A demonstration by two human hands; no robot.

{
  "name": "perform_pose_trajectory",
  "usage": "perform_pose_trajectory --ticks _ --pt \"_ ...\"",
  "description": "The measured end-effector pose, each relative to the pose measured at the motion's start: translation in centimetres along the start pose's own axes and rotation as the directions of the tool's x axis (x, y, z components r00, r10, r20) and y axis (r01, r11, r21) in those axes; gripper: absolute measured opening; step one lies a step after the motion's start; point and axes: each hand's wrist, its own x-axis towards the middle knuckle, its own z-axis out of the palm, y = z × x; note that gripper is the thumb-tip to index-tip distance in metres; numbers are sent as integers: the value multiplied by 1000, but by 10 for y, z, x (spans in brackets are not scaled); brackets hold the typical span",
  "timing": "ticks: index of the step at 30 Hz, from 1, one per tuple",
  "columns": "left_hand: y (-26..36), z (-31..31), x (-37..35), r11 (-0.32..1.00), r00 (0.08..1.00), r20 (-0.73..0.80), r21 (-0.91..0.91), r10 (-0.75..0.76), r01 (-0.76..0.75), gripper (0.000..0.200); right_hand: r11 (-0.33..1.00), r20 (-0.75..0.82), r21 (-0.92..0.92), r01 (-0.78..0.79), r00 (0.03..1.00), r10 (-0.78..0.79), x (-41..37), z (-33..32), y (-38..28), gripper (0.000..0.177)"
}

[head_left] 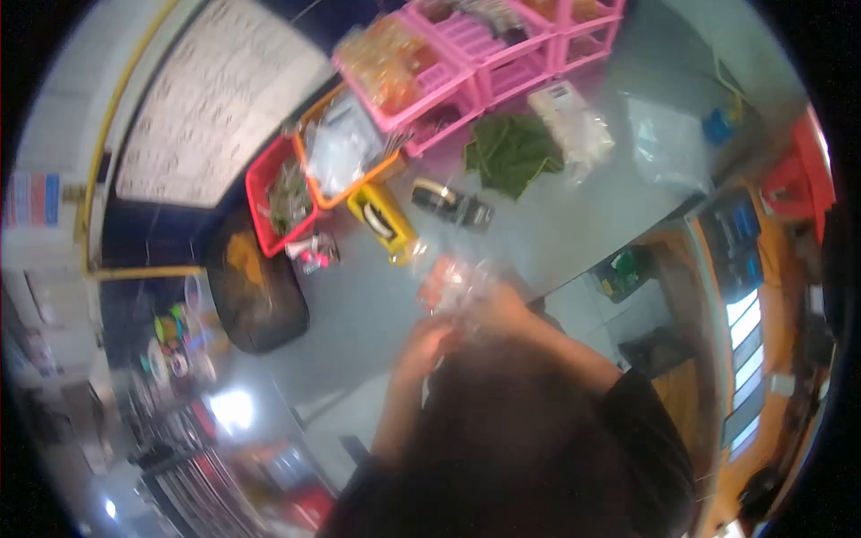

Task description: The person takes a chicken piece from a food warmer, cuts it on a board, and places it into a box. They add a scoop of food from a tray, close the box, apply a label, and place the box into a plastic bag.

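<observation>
A clear plastic bag point(451, 280) with something pinkish-orange inside is held up in front of my body, over the near edge of the grey table. My right hand point(495, 309) closes on its right side, the fingers partly hidden by the shiny plastic. From below left, my left hand point(425, 346) is curled against the lower part of the bag. Motion blur softens both hands, and the exact contents cannot be made out. Just beyond the bag lie a yellow box point(380, 218) and a black handheld device point(451, 205).
Pink stacked trays point(448, 76) stand at the back, holding bagged items. An orange basket point(377, 172) and a red basket point(263, 199) sit at left, beside a dark bin point(256, 309). A green cloth point(513, 152) and plastic bags point(665, 142) lie on the grey table point(574, 224).
</observation>
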Motion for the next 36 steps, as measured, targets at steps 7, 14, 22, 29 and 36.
perform_pose_trajectory --ticks 7,14,22,29,36 --pt "-14 0 12 977 997 -60 -202 58 -69 23 522 73 799 -300 909 411 -3 7 -6 40" --pt "-17 5 14 958 993 -87 -268 85 -105 24 645 -102 732 -220 901 422 -4 17 -7 49" --pt "-30 19 21 905 869 -284 -10 404 -424 17 571 2 778 -261 910 414 -2 12 -13 46" --pt "-27 18 19 916 884 -245 50 398 -398 12 628 -27 728 -275 903 428 -5 8 -23 33" --pt "-37 18 27 774 712 -341 438 614 -457 12 904 -310 396 -159 904 295 -5 11 -27 33"
